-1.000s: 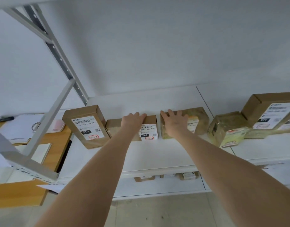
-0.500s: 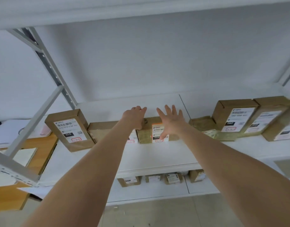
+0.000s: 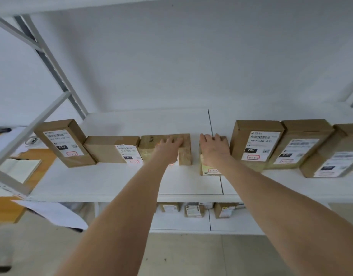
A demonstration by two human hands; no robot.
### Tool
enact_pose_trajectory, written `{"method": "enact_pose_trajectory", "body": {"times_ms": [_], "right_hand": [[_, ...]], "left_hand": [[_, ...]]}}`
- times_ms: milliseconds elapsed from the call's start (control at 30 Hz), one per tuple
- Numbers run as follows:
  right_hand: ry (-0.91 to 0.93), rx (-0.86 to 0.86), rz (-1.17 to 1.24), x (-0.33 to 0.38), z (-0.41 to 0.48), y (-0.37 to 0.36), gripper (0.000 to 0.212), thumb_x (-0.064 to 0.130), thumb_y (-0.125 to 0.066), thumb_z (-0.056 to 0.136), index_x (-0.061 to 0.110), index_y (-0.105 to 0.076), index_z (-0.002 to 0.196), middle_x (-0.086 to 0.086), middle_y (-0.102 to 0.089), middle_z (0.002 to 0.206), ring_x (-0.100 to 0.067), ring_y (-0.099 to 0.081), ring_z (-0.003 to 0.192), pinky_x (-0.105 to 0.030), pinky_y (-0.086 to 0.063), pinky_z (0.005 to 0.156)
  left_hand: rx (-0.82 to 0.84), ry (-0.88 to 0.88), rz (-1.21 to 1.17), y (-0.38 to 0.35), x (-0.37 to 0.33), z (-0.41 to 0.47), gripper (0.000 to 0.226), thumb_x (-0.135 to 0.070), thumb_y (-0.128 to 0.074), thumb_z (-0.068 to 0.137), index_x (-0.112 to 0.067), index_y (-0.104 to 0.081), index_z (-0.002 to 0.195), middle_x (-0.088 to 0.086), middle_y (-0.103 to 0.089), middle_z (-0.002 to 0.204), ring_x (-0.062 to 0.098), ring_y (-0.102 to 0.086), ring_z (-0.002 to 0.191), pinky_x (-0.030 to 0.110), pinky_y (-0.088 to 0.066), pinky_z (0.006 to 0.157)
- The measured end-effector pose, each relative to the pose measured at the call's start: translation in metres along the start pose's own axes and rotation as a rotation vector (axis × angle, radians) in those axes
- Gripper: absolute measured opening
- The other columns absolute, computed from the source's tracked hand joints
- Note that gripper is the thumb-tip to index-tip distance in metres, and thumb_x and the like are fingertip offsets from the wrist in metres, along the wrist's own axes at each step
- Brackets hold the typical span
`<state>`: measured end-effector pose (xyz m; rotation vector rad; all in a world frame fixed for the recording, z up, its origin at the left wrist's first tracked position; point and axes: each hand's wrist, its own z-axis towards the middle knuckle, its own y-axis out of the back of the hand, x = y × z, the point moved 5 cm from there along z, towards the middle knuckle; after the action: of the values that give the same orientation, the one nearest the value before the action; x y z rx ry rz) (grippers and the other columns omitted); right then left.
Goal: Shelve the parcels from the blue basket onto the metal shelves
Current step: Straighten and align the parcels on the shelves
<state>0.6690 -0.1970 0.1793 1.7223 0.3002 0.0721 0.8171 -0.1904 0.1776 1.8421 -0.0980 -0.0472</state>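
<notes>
The white metal shelf [image 3: 103,182] carries a row of brown parcels along its rear half. Both bare arms reach up to the row's middle.

Right of the right fingers, three upright boxes [image 3: 299,148] stand side by side, touching; the nearest, labelled 060, is just beside the right hand [image 3: 213,151]. Left of the left fingers, a low box [image 3: 103,151] touches a taller box [image 3: 62,142] marked 010, which leans to the left.

The left hand [image 3: 168,145] rests on a taped parcel [image 3: 149,148]; its fingers lie flat and nearly straight across the top and grip nothing. The right hand covers a small parcel [image 3: 208,170]; its fingers lie across the top, with the tips at the rear edge. A bare gap of shelf separates the two parcels.

Below the fingers, a lower shelf [image 3: 179,222] holds several small parcels [image 3: 193,211]. Far left of the fingers, a wooden worktop [image 3: 4,208] carries an open notebook [image 3: 18,169].
</notes>
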Motion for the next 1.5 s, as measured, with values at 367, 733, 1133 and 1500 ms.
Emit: {"method": "enact_pose_trajectory", "body": {"times_ms": [367, 733, 1133, 1500], "right_hand": [[0.073, -0.099, 0.128, 0.013, 0.029, 0.009, 0.06, 0.014, -0.062, 0.082, 0.015, -0.037, 0.136, -0.012, -0.032, 0.139, -0.033, -0.03, 0.131, -0.045, -0.031, 0.106], [0.141, -0.039, 0.445, -0.004, -0.001, 0.056, 0.074, 0.016, -0.054, 0.09, 0.019, -0.016, 0.154, -0.003, -0.015, 0.16, -0.023, -0.019, 0.145, -0.039, -0.027, 0.114], [0.171, -0.224, 0.358, -0.075, -0.047, 0.104, 0.05, 0.018, -0.038, 0.1, 0.017, -0.03, 0.149, -0.007, -0.03, 0.152, -0.025, -0.032, 0.138, -0.039, -0.034, 0.108], [0.222, -0.227, 0.292, -0.165, -0.087, 0.113, 0.043, 0.02, -0.035, 0.1, 0.01, -0.04, 0.142, -0.012, -0.038, 0.146, -0.028, -0.033, 0.135, -0.043, -0.037, 0.105]], "left_hand": [[0.027, -0.049, -0.072, 0.006, 0.009, 0.008, 0.077, 0.008, -0.042, 0.085, -0.031, -0.026, 0.149, 0.006, -0.029, 0.151, 0.03, -0.045, 0.128, 0.037, -0.048, 0.092], [0.043, -0.004, -0.018, 0.024, 0.005, 0.0, 0.067, 0.005, -0.039, 0.086, -0.021, -0.028, 0.147, 0.008, -0.033, 0.146, 0.03, -0.052, 0.119, 0.039, -0.052, 0.083], [-0.205, 0.021, 0.002, 0.107, -0.085, -0.024, 0.052, -0.009, -0.047, 0.094, -0.016, -0.034, 0.144, 0.008, -0.037, 0.14, 0.026, -0.05, 0.121, 0.037, -0.047, 0.089], [-0.308, 0.078, -0.05, 0.138, -0.162, -0.061, 0.059, -0.002, -0.043, 0.092, -0.02, -0.032, 0.147, 0.005, -0.037, 0.144, 0.024, -0.046, 0.127, 0.038, -0.045, 0.096]]}}
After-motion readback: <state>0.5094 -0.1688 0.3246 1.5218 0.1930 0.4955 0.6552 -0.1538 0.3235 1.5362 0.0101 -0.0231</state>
